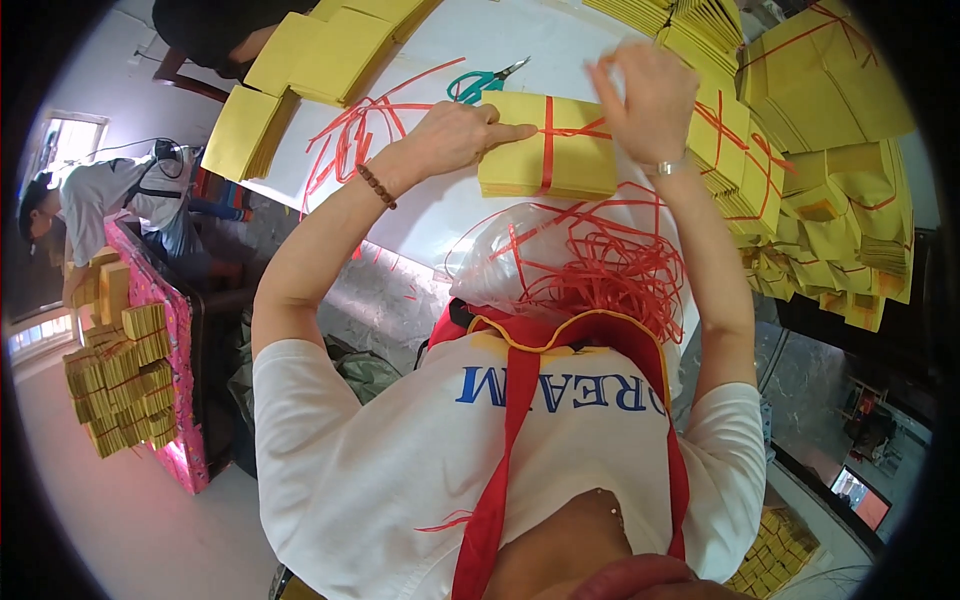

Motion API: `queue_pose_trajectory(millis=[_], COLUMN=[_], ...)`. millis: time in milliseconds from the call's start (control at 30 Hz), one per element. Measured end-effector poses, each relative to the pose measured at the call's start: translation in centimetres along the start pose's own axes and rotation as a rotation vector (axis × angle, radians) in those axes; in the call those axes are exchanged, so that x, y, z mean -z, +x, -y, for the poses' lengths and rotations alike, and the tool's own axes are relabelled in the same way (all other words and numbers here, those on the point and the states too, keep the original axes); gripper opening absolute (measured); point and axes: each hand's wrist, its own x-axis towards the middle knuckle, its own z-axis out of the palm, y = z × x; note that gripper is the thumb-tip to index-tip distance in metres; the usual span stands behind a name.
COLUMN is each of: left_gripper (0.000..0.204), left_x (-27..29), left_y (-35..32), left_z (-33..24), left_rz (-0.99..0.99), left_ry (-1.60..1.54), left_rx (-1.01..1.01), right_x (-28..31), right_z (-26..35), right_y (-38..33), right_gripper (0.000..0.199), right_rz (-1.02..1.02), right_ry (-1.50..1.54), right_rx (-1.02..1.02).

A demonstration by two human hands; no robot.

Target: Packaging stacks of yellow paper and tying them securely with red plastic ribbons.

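A stack of yellow envelopes (585,165) lies on the white tabletop in front of me, with red ribbon (547,145) crossed around it. My left hand (455,138) presses its outstretched index finger on the stack beside the crossing; its other fingers are curled, and it grips nothing visible. Above the stack's right end is my right hand (655,100), raised, its fingers smeared by motion. One ribbon strand runs from the crossing toward it, but whether the fingers hold that strand is unclear. Teal-handled scissors (480,84) lie just behind the stack, blades pointing right.
Cut red ribbons (360,130) lie to the left; a ribbon tangle (625,270) and clear plastic (500,255) lie near my body. Yellow stacks (320,55) line the far left. Tied bundles (740,160) stand right. Another person (125,195) bends over a pink-covered table at left.
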Motion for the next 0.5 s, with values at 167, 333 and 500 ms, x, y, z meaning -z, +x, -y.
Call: queue_pose_trajectory(millis=[167, 333, 500], left_gripper=[0.043, 0.042, 0.043], left_x=[-0.3, -0.1, -0.4], left_y=[0.2, 0.2, 0.2], left_z=[0.1, 0.1, 0.3], left_rz=[-0.030, -0.024, -0.048], left_ry=[-0.006, -0.005, -0.017], left_rx=[-0.026, -0.032, -0.032], right_x=[0.8, -1.0, -0.7], right_z=[1.5, 2.4, 3.9], right_y=[-7.7, -8.6, -6.7], right_gripper=[0.019, 0.019, 0.021], right_rz=[0.775, 0.577, 0.731], right_ry=[0.391, 0.394, 0.311], right_rx=[-0.235, -0.343, -0.464])
